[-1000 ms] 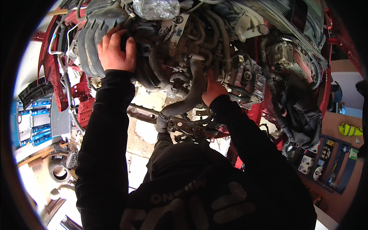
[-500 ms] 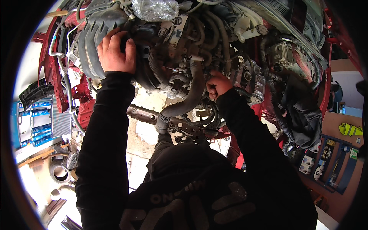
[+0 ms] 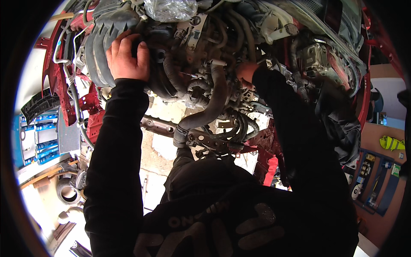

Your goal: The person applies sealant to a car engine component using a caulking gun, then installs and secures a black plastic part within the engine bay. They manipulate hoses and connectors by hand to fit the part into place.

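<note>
My left hand (image 3: pixel 128 59) rests on the black ribbed intake manifold (image 3: pixel 100 55), its fingers bent over the edge and the thumb apart. Deep among the engine parts is my right hand (image 3: pixel 247 73), fingers curled in shadow; whatever they hold, if anything, is hidden. Just left of it a thick black radiator hose (image 3: pixel 218 92) bends down towards me. Between the two hands runs a corrugated hose (image 3: pixel 172 75). Behind them stands a metal bracket (image 3: pixel 197 29) with a round hole.
Clear plastic wrap (image 3: pixel 171 9) lies at the back of the engine bay. A metal crossmember (image 3: pixel 158 127) spans the front, near my body. Black cloth (image 3: pixel 340 124) hangs over the right side. Beyond are boxed goods (image 3: pixel 46 137) on the left and a blue rack (image 3: pixel 376 184) on the right.
My right hand has moved a little right and farther into the engine bay, its forearm swinging right. My left hand has stayed on the manifold.
</note>
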`<action>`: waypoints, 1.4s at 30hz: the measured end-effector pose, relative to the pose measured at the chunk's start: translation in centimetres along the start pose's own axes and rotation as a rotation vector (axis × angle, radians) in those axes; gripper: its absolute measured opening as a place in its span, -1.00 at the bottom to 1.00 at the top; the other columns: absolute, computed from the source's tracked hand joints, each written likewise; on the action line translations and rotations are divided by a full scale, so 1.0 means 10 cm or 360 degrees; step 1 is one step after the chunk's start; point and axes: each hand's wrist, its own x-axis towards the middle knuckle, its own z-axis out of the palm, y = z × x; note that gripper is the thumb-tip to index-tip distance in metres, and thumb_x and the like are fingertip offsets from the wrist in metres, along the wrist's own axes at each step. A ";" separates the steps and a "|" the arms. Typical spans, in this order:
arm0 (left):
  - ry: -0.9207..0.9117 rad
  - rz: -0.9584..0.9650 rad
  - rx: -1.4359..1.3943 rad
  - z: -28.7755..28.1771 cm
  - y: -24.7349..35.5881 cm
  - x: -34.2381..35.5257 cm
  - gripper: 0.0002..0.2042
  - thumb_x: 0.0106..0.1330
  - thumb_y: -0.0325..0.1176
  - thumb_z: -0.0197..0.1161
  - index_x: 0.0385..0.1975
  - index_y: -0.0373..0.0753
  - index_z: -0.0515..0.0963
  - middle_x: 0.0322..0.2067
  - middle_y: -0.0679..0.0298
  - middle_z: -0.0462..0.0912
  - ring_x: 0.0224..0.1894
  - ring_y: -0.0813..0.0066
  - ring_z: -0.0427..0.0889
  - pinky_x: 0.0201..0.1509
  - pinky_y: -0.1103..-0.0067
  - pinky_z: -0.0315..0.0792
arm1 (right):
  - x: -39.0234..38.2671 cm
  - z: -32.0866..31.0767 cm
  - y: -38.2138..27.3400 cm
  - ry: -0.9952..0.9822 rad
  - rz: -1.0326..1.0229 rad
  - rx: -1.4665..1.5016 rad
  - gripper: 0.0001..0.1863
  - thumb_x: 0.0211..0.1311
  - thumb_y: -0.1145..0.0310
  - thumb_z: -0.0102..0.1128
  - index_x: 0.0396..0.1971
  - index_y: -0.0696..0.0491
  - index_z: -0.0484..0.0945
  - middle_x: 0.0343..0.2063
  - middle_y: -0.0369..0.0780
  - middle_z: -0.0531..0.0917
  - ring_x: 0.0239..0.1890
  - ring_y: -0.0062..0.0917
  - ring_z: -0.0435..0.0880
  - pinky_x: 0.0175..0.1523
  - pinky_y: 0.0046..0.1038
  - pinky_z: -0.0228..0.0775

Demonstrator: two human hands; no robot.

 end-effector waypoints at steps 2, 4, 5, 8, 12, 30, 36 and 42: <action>-0.0001 0.0010 0.0004 0.00 -0.01 0.00 -0.72 0.45 -0.18 0.39 0.05 -0.11 0.75 0.24 0.20 0.73 0.23 -0.06 0.62 0.40 0.18 0.45 | 0.07 -0.08 -0.05 0.0193 -0.0166 -0.0295 -0.80 0.34 0.48 0.16 -0.12 0.12 0.70 -0.09 -0.04 0.84 -0.30 -0.28 0.88 -0.30 -0.25 0.70; -0.0004 0.0002 0.0017 0.01 -0.02 0.01 -0.72 0.45 -0.17 0.39 0.05 -0.11 0.75 0.24 0.21 0.73 0.22 -0.06 0.62 0.40 0.18 0.45 | 0.10 -0.12 -0.06 0.0491 -0.0504 -0.0577 -0.66 0.28 0.51 0.18 0.04 0.09 0.70 -0.07 0.00 0.84 -0.12 -0.13 0.88 -0.08 -0.15 0.74; -0.0001 0.0008 0.0013 0.01 -0.02 0.00 -0.72 0.45 -0.17 0.39 0.05 -0.10 0.75 0.24 0.21 0.73 0.22 -0.06 0.62 0.40 0.18 0.45 | 0.12 -0.13 -0.05 0.0638 -0.0658 -0.0711 -0.57 0.25 0.52 0.19 0.13 0.07 0.70 -0.07 0.02 0.84 -0.03 -0.04 0.87 0.03 -0.10 0.75; -0.0001 0.0004 0.0010 0.01 -0.02 0.00 -0.72 0.45 -0.17 0.38 0.05 -0.10 0.75 0.23 0.21 0.74 0.22 -0.06 0.63 0.40 0.18 0.45 | 0.18 -0.14 0.00 0.0491 -0.0674 -0.0805 -0.50 0.22 0.52 0.26 0.21 0.03 0.68 0.08 0.05 0.79 0.22 0.06 0.73 0.22 -0.06 0.64; 0.0018 0.0016 -0.0003 0.00 0.00 0.00 -0.72 0.45 -0.17 0.38 0.05 -0.11 0.75 0.23 0.21 0.74 0.21 -0.04 0.63 0.40 0.19 0.45 | 0.24 -0.07 0.18 0.0359 -0.0714 -0.0417 -0.52 0.26 0.48 0.28 0.21 -0.02 0.68 -0.13 0.00 0.78 0.00 -0.09 0.81 0.09 -0.09 0.66; -0.0012 0.0012 0.0014 0.01 -0.03 -0.01 -0.72 0.46 -0.18 0.39 0.07 -0.12 0.76 0.23 0.23 0.75 0.22 0.01 0.64 0.40 0.23 0.44 | -0.11 -0.05 0.09 0.0161 -0.0790 -0.0480 -0.20 0.23 0.74 0.02 0.40 -0.31 0.58 0.12 -0.01 0.73 0.16 -0.07 0.75 0.27 -0.11 0.61; -0.0005 0.0003 0.0007 0.00 0.00 0.00 -0.72 0.46 -0.19 0.39 0.06 -0.11 0.76 0.23 0.24 0.75 0.23 0.02 0.63 0.41 0.24 0.44 | -0.19 -0.08 0.15 0.0243 -0.0990 -0.0574 -0.10 0.06 0.80 0.08 0.41 -0.28 0.57 0.27 -0.04 0.62 0.35 0.00 0.63 0.39 -0.07 0.55; -0.0009 -0.0012 0.0007 -0.01 0.01 0.00 -0.73 0.45 -0.19 0.39 0.05 -0.11 0.77 0.23 0.22 0.75 0.22 0.01 0.63 0.41 0.23 0.45 | -0.19 -0.11 0.17 0.0229 -0.1074 -0.0680 -0.12 0.11 0.83 0.03 0.43 -0.22 0.56 0.41 -0.01 0.54 0.45 0.04 0.57 0.50 -0.10 0.51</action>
